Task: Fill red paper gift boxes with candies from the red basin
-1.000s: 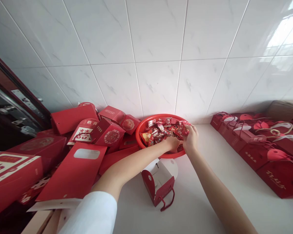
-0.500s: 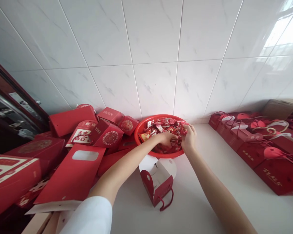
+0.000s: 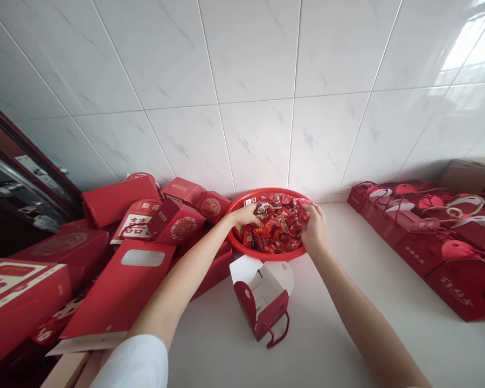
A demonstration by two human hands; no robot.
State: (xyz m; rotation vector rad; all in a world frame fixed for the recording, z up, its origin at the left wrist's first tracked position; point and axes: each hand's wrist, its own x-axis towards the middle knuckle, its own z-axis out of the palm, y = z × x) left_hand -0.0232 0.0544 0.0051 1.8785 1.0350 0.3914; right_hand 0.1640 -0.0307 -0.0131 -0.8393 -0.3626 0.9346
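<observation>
A red plastic basket (image 3: 237,203) full of candies in mostly red wrappers (image 3: 277,229) stands against the wall. My left hand (image 3: 244,215) reaches over its left part, thumb and fingers apart around a dark-and-white wrapped candy (image 3: 262,208); I see no firm grip. At the basket's right rim, the fingers of my right hand (image 3: 315,229) are closed on red wrapped candy (image 3: 303,203), partly hidden by the hand. Just in front of the basket is a small red gift box (image 3: 272,318), its top flaps open, with a white inside and a cord handle.
Red gift boxes (image 3: 141,285) lie piled on the left, some with gold prints. Along the right stand rows of red boxes with cord handles (image 3: 440,264), and a brown carton (image 3: 469,175) behind them. A white tiled wall (image 3: 254,140) closes off the back of the white countertop (image 3: 327,318).
My left hand has moved left and up from the middle of the candies, uncovering them. My right hand stays at the right rim with its candy. The view has shifted slightly.
</observation>
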